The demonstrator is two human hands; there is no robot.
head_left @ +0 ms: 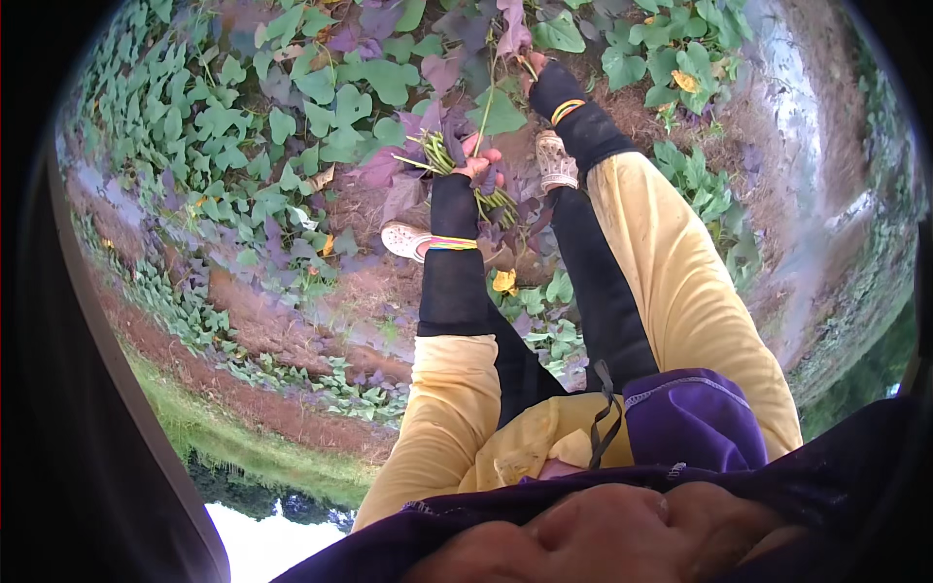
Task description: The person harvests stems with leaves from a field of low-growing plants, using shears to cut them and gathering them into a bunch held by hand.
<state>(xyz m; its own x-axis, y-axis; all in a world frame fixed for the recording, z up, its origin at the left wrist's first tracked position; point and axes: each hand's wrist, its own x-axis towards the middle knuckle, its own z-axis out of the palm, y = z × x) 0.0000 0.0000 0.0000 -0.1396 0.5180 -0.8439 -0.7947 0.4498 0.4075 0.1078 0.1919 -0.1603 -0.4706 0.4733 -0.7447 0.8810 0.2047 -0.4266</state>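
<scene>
My left hand [478, 165] is closed around a bunch of cut leafy stems [437, 153]. Their pale green ends stick out to the left, and more of the bunch hangs below the hand, among dark purple leaves. Farther out and to the right, my right hand [533, 70] pinches a single leafy stem [487, 115] that slants down toward the left hand. A purple leaf [513, 29] shows just beyond the right fingertips. The exact grip of the right fingers is partly hidden by the wrist and leaves.
Low vines with heart-shaped green leaves [350, 97] spread ahead and to the left, over reddish soil [262, 316]. My pale clogs [403, 240] stand among the plants. A greyish strip of ground [802, 175] runs along the right. Yellowed leaves [504, 282] lie scattered.
</scene>
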